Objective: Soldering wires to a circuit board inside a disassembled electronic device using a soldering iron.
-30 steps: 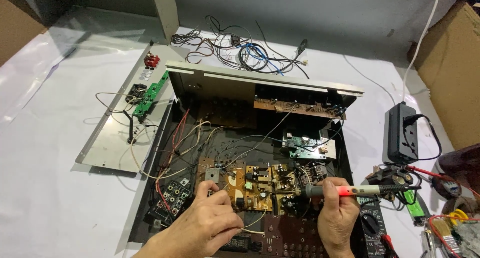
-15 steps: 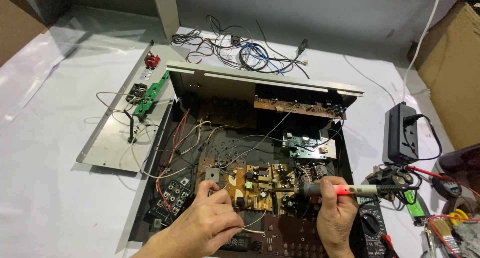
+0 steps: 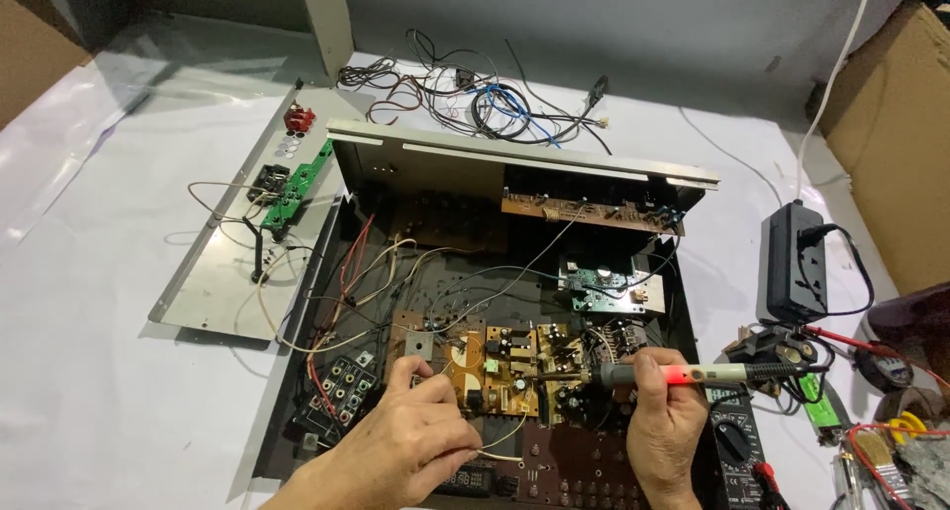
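A: What's your right hand (image 3: 665,426) doing?

B: It's closed round the soldering iron (image 3: 693,374), grip lit red, tip laid leftward onto the brown circuit board (image 3: 510,367) inside the open amplifier chassis (image 3: 495,302). Vs. a sec ago you've slid the tip a bit further left along the board; the hand itself has barely shifted.

A: And your left hand (image 3: 416,446)?

B: Curled, fingertips pinched near the board's left edge, w/ a thin pale wire (image 3: 500,441) looping out from under it. Can't tell if you're pinching solder or a lead, too small. It hasn't moved since the earlier frames.

A: So what does that tell me?

B: My read: you're working one joint area, iron creeping to the spot while the left steadies things. Nothing lifted off the board yet.

A: Anything else nearby?

B: Multimeter (image 3: 737,451) just beside your right hand, its red and black leads trailing off right. Black power adapter (image 3: 792,263) sits further back on the right of the counter (image 3: 89,371). Detached metal panel (image 3: 223,273) w/ a small green board (image 3: 297,184) lies left of the chassis, wire tangle (image 3: 475,90) behind it, cardboard box (image 3: 896,134) far right.
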